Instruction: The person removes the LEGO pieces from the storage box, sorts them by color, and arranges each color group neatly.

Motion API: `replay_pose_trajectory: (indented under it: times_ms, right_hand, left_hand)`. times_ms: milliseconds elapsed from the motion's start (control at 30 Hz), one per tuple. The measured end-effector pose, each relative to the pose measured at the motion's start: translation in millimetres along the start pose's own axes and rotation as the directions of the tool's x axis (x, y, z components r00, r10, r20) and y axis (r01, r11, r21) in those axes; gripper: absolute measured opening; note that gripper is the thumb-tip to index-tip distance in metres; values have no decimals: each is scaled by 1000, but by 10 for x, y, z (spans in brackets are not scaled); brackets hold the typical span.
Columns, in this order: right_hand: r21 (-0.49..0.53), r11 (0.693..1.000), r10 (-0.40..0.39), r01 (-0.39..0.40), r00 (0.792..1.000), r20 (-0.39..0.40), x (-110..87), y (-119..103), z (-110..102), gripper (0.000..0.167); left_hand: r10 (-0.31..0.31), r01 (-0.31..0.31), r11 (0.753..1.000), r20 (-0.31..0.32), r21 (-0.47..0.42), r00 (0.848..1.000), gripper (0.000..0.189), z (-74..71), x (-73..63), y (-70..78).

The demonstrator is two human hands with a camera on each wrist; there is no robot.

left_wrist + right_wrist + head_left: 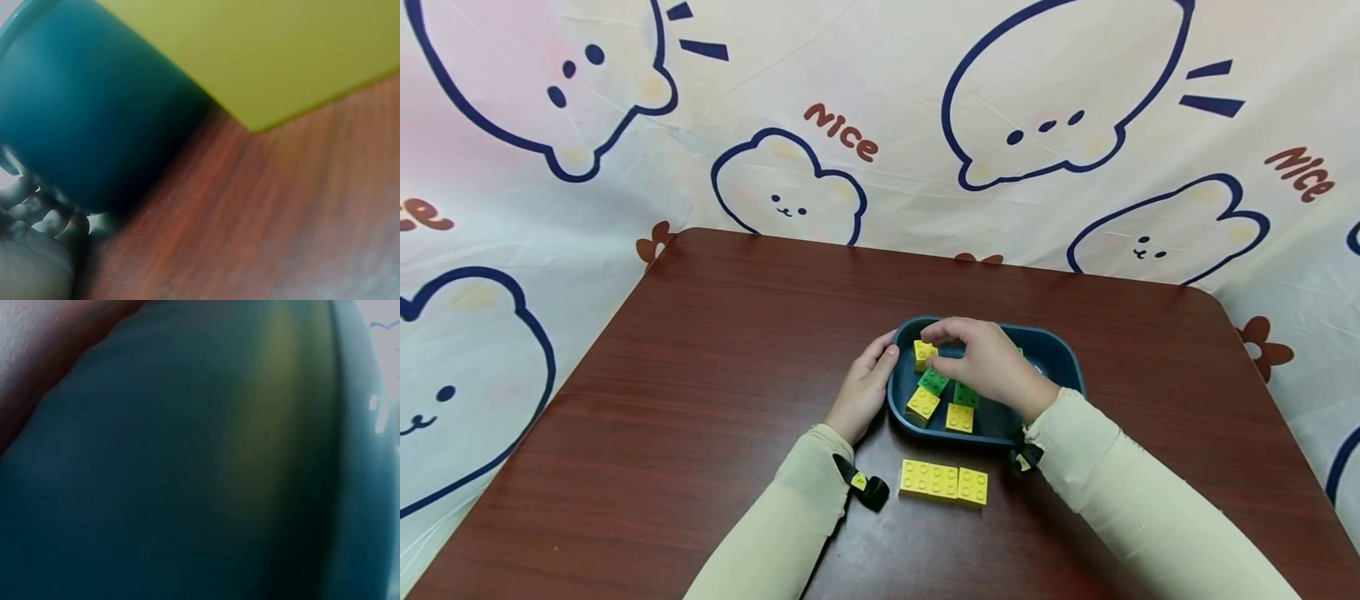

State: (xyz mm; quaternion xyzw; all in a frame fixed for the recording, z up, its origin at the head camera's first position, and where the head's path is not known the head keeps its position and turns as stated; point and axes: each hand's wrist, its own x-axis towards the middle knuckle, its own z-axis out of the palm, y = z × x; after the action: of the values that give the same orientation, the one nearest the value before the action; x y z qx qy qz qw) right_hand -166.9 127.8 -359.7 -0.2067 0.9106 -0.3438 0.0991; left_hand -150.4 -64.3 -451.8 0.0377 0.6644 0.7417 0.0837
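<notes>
1. Cartoon-printed cloth (pixel 902 200) hangs behind a dark wood-grain table (pixel 715 358).
2. Blue tray (pixel 985 438), right of the table's middle: probably light, stiff plastic that slides easily, so best steadied at an end wall.
3. Left hand (pixel 863 387): fairly straight fingers and thumb lie against the tray's left end.
4. Right hand (pixel 988 358): reaches over the tray, thumb and forefinger curved apart about the yellow brick (pixel 921 357) at the far-left corner; whether they pinch it I cannot tell.
5. Yellow brick row (pixel 929 480): on the table, just off the tray's near edge; lift it low along both long sides, since a joint might part.
6. Loose bricks inside, among them a green brick (pixel 933 382) near the left end and a yellow two-by-two brick (pixel 959 417) by the near edge: likely light, hard, smooth and sturdy; pinch opposite side walls, below the studs.
</notes>
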Motion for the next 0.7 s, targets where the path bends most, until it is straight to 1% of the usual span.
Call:
replay_pose_trajectory:
  times_ms: [167, 300, 467, 700]
  right_hand:
    - [0, 1000, 21, -21, 1000, 12, 45, 16, 12, 37]
    - [-14, 1000, 25, -25, 1000, 2, 70, 17, 27, 37]
    - [-22, 999, 36, -36, 999, -13, 89, 16, 44, 37]
    - [-38, 998, 56, -55, 998, 6, 120, 40, 67, 39]
  left_hand:
    - [-4, 4, 1000, 1, 6, 1000, 45, -1, -8, 6]
    - [4, -4, 1000, 4, 13, 1000, 46, -2, -16, 17]
    - [0, 0, 1000, 2, 20, 1000, 46, -7, -20, 19]
    - [8, -8, 1000, -2, 23, 1000, 46, -1, -10, 17]
